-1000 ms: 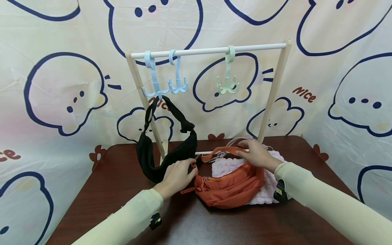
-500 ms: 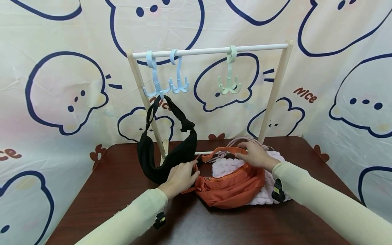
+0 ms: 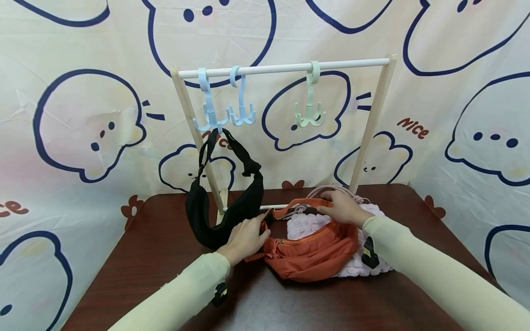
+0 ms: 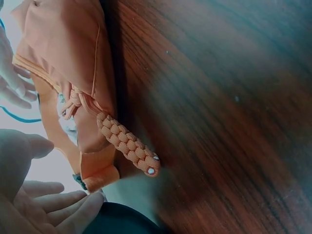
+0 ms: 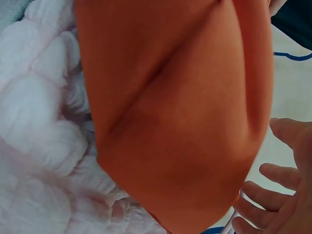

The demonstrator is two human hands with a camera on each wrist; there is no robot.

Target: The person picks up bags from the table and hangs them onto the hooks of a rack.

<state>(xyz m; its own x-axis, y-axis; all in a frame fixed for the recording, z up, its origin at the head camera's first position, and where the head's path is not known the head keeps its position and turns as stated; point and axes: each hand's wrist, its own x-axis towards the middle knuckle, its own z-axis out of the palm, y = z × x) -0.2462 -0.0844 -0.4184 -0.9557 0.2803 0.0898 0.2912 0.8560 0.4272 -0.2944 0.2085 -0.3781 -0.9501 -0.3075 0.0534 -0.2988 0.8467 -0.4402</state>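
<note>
Left hand (image 3: 244, 239), rust-orange waist bag (image 3: 310, 258) and right hand (image 3: 343, 209), on a dark wood-grain table (image 3: 265, 303).
At left, a black waist bag (image 3: 198, 216) hangs from 1 light-blue hook (image 3: 209, 108); a knock from the nearby left hand could swing it or slip it off. The left fingers are loose and straight beside the orange bag's dark buckle (image 4: 79, 182), gripping nothing visible. The orange bag lies in the middle; its strap (image 3: 308, 201) arches right to the right hand, whose fingers look parted and relaxed; contact is unclear. Without a firmer grip, the strap would probably slip when lifted. At right, a pale pink plush item (image 3: 308, 225) lies behind; its cords (image 3: 327, 186) could snag the strap and be dragged along.
</note>
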